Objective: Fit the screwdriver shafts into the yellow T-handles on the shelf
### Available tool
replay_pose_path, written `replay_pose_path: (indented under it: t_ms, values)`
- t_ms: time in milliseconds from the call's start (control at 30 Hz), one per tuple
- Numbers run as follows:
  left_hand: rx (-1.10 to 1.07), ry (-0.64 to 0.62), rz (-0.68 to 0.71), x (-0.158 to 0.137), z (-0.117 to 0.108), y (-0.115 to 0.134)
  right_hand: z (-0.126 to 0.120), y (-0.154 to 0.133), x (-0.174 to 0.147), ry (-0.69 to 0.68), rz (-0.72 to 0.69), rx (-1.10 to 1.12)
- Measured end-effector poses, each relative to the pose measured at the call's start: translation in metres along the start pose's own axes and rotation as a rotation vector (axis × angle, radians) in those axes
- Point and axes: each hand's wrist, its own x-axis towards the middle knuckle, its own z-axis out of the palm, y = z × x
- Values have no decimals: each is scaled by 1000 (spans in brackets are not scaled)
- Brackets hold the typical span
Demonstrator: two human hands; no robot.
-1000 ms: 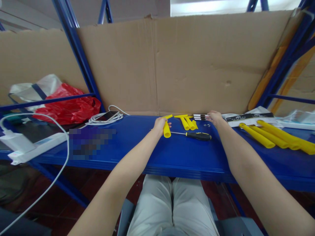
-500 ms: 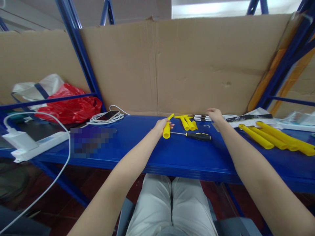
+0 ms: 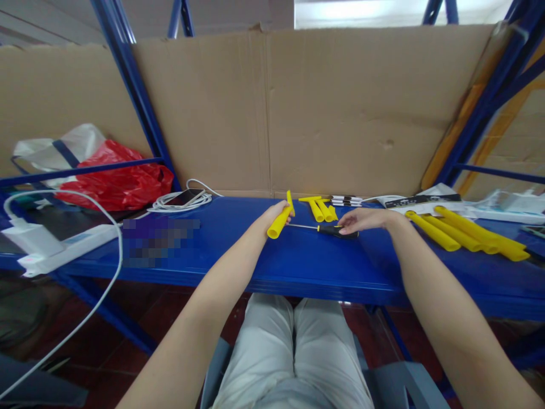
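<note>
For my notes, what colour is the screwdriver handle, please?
The handle is black with yellow, head view.

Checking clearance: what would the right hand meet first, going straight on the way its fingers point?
Most likely the black screwdriver handle, right at the tips of the right hand; whether they touch is hard to tell.

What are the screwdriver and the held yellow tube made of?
Screwdriver shaft: probably metal, from its silvery look. Screwdriver handle: black and yellow, faintly glossy, perhaps plastic or rubber. Yellow tube: likely smooth plastic, given its even colour and hollow end.
</note>
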Motion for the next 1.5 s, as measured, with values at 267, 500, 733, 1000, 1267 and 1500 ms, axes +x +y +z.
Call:
replay_pose_path:
  t_ms: [267,500,733,1000,1267,1500]
  values:
    - [148,23,-3,-13,-3,6,14,-15,7,-23,53,-372]
    - [275,150,119,-19,-2,4,8,-11,4,453,87,-633]
    - [399,150,158,-17,-2,0,-13,16,-3,827,93,-705]
    - [438,145,177,-15,-1,-2,-13,25,4,891,107,-665]
    - [436,194,178,-11,-3,-3,-15,27,3,913,98,-641]
    - [444,191,177,-9,-3,-4,-13,23,3,886,108,-649]
